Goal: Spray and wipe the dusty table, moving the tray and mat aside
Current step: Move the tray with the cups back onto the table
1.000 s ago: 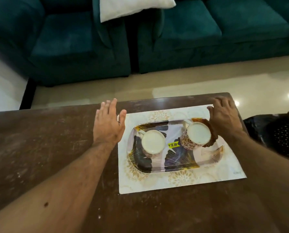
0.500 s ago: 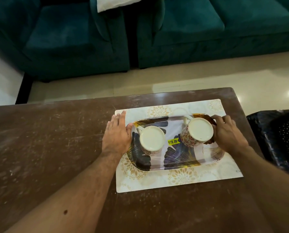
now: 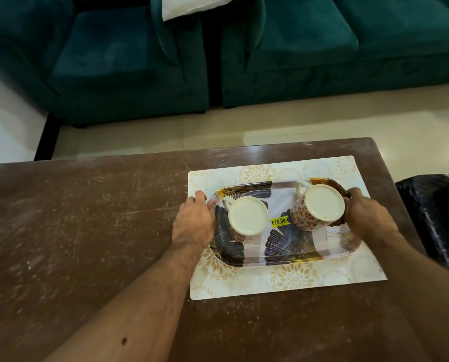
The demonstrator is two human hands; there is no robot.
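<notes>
A glossy tray (image 3: 291,253) with dark leaf prints lies on a white floral mat (image 3: 283,280) at the right of the dusty brown table (image 3: 87,244). Two mugs stand upside down on it: a left mug (image 3: 247,218) and a right floral mug (image 3: 316,205). My left hand (image 3: 194,222) grips the tray's left end, fingers curled at its rim. My right hand (image 3: 367,215) grips the tray's right end behind the floral mug. No spray bottle or cloth is in view.
Teal sofas (image 3: 322,48) with a white cushion (image 3: 192,6) stand beyond a strip of pale floor. A black perforated plastic chair (image 3: 437,215) sits close to the table's right edge. The table's left half shows dust streaks.
Both hands came in from above the mat and table onto the tray's two ends, and their fingers curled round its rim. The tray and mat stay in place.
</notes>
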